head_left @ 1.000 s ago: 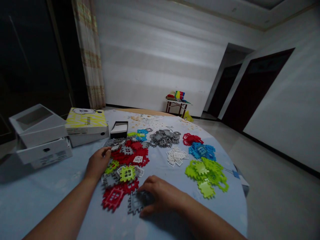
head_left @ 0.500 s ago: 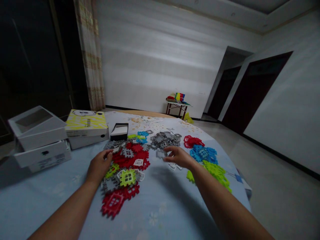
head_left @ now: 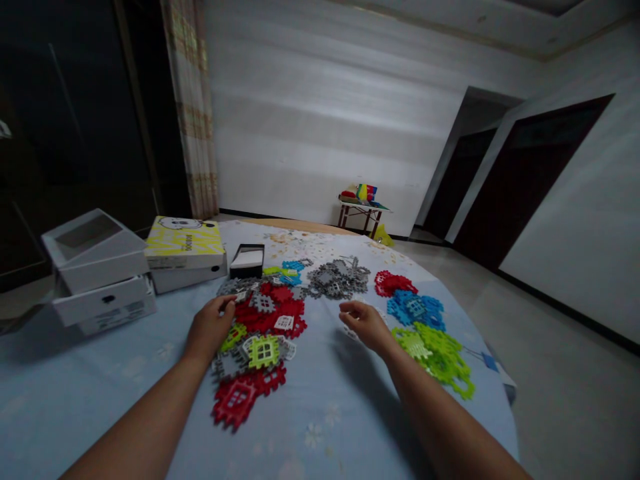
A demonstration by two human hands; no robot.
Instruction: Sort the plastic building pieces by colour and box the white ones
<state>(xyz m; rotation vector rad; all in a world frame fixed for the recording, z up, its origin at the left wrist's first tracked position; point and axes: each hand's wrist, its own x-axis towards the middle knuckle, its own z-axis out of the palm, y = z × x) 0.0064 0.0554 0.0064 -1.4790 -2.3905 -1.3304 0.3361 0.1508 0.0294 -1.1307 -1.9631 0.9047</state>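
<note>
My left hand (head_left: 209,328) rests at the left edge of a mixed pile of flat plastic interlocking blocks, its fingers loosely bent and slightly apart, with nothing visible in them. Red blocks (head_left: 265,319), a lime block (head_left: 263,351) and a white window piece (head_left: 285,323) lie in that pile. My right hand (head_left: 367,325) hovers above the cloth, fingers apart and without a block. It partly covers some white pieces (head_left: 350,332). Beyond it lies a heap of grey blocks (head_left: 337,279). To its right are red (head_left: 393,284), blue (head_left: 415,308) and lime blocks (head_left: 443,360), grouped by colour.
White boxes (head_left: 103,280) are stacked at the left, beside a yellow-and-white box (head_left: 185,243) and a small open black box (head_left: 247,261). A light blue cloth (head_left: 320,407) covers the table, whose rounded edge runs along the right. A small side table (head_left: 365,208) stands by the wall.
The grey block that my right hand held has left its fingers; the hand is now empty and a little lower. My left hand stays beside the mixed pile. The view has shifted slightly.
</note>
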